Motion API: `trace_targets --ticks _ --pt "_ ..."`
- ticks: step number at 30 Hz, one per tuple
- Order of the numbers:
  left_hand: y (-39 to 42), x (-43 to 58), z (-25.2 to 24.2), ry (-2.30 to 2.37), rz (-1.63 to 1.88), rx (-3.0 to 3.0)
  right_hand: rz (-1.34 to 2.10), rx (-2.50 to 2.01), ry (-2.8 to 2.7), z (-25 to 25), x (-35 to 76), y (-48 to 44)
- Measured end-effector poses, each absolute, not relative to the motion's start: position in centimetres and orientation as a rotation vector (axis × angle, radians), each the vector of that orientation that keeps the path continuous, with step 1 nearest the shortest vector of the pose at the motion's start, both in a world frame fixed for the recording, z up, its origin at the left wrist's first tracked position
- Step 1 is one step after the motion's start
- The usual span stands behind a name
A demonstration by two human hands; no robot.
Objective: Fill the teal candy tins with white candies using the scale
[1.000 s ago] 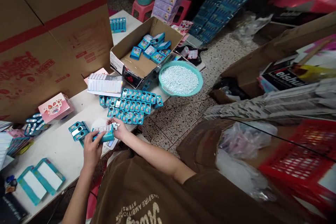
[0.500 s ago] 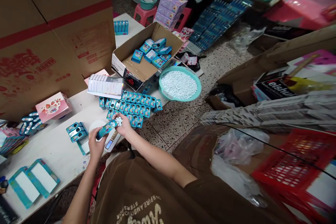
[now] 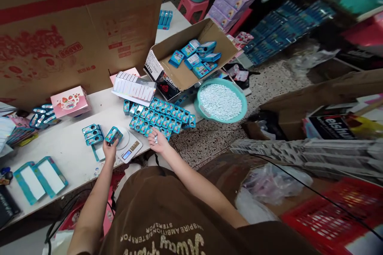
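Note:
My left hand grips a small teal box and holds it over a white digital scale on the white table. My right hand is cupped at the table's edge with several small white tablets in its fingers. It sits just below a block of many small teal boxes laid in rows. Three more teal boxes lie stacked left of the scale.
A teal basin of white tablets stands right of the rows. Behind it an open carton holds teal boxes. A white tray pack, a pink box, teal lids, big cartons and a red crate surround me.
My hands have parted: the left carried the teal box down over the scale, while the right drew away with the tablets. The view shifted left.

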State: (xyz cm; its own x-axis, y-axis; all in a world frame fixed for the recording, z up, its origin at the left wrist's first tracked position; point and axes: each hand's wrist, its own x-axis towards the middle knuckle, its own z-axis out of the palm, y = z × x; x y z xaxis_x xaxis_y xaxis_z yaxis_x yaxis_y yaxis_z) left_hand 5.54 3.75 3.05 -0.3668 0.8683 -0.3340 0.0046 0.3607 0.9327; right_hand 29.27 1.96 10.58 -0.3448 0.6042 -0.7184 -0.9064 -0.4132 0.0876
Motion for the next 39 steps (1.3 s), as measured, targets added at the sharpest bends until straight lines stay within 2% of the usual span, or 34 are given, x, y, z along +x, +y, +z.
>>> trace_targets --ticks 12,20,29,39 --pt "3.7 3.9 -2.6 1.73 1.147 0.934 1.873 -0.877 0.602 9.8 30.5 -0.9" --pt "0.6 2.5 -0.6 1.864 1.027 1.409 1.855 -0.901 0.597 10.0 30.4 -1.4" --pt "-8.9 0.1 -0.6 2.065 0.86 1.209 1.859 -0.893 0.599 9.7 30.0 -1.4" --pt "-8.5 -0.4 0.2 2.088 0.954 1.122 1.897 -0.922 0.591 10.3 28.8 -1.2"
